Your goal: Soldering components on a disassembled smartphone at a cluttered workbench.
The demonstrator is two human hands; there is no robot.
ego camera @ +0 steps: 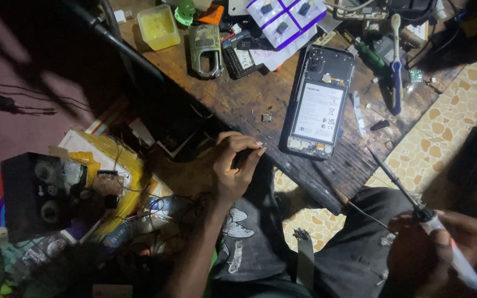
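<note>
Right hand [434, 243] low by the knee, fist closed around a white-handled soldering iron [415, 207], tip slanting up toward the wooden bench [238, 96].

The left hand [236, 165] curls at the bench edge, fingertips pinched on a small dark tool [245, 156]. Just beyond it lies an opened phone [318, 102], back off, its white-labelled battery face up. Farther back sit a yellow plastic tub [158, 26] and a white sheet with purple-edged squares [285, 19].
</note>
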